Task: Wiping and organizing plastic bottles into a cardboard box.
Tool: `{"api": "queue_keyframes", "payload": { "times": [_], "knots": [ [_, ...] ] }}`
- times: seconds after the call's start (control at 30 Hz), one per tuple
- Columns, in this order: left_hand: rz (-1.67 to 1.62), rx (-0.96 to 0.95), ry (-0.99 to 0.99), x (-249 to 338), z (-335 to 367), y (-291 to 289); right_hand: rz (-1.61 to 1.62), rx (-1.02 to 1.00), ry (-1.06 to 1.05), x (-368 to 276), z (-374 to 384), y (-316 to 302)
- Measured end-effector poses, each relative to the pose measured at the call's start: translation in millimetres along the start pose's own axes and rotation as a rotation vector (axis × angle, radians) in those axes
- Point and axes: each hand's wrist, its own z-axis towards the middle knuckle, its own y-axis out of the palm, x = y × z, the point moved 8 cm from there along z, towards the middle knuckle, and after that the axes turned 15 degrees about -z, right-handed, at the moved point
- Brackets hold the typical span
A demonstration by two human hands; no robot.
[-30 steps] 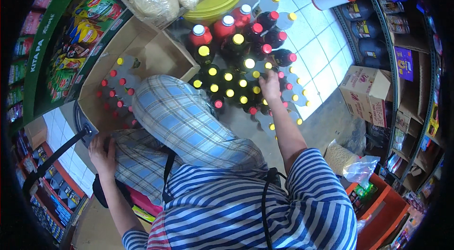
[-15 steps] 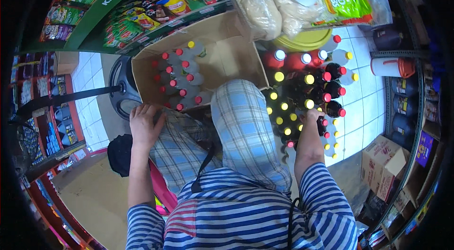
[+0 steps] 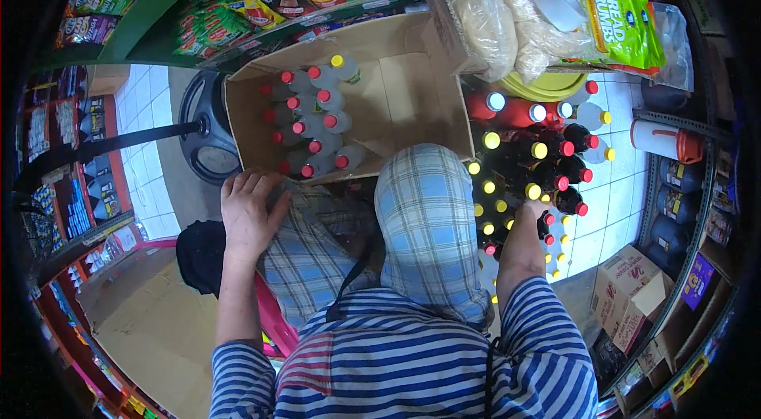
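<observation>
My left hand (image 3: pixel 250 211) rests on my knee in plaid cloth, its fingers laid over it and the thumb apart, with nothing in it. My right hand (image 3: pixel 533 215) reaches down among dark bottles with yellow and red caps (image 3: pixel 539 150). It touches or nearly touches a yellow-capped one, but its fingertips are hidden, so a grip cannot be made out. In front of my knees stands an open cardboard box (image 3: pixel 406 90). On its left side, several clear bottles with red caps (image 3: pixel 323 122) stand upright; one clear bottle has a yellow cap (image 3: pixel 338 61).
A carton with bags of pale crumbs (image 3: pixel 476 19) stands above a yellow round lid (image 3: pixel 547 86) at the far right. Packet shelves (image 3: pixel 238 15) line the back. A black round stand base (image 3: pixel 208 130) is left of the box. A cardboard carton (image 3: pixel 630 296) sits at right.
The view has shifted, so the box and bottles appear farther right. My right hand stays low among the bottles, with its fingers more hidden. My left hand has not left the knee.
</observation>
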Motion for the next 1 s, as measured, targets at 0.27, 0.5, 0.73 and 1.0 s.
{"api": "queue_keyframes", "payload": {
  "times": [0.27,0.5,0.73,1.0],
  "knots": [
    [0.014,-0.017,-0.006,-8.7,-5.9,6.3,-0.4,0.146,-0.132,28.8,45.9,23.9],
    [0.001,-0.06,-0.008,0.5,4.1,12.0,-0.243,0.058,-0.043,4.5,11.7,-4.7],
    [0.023,-0.07,0.019,-9.3,0.7,21.0,-0.184,0.064,-0.09,7.2,9.8,-5.0],
    [-0.018,-0.073,0.018,-6.7,1.0,20.3,-0.31,-0.006,-0.164,-18.8,-5.1,-39.3]
  ]
}}
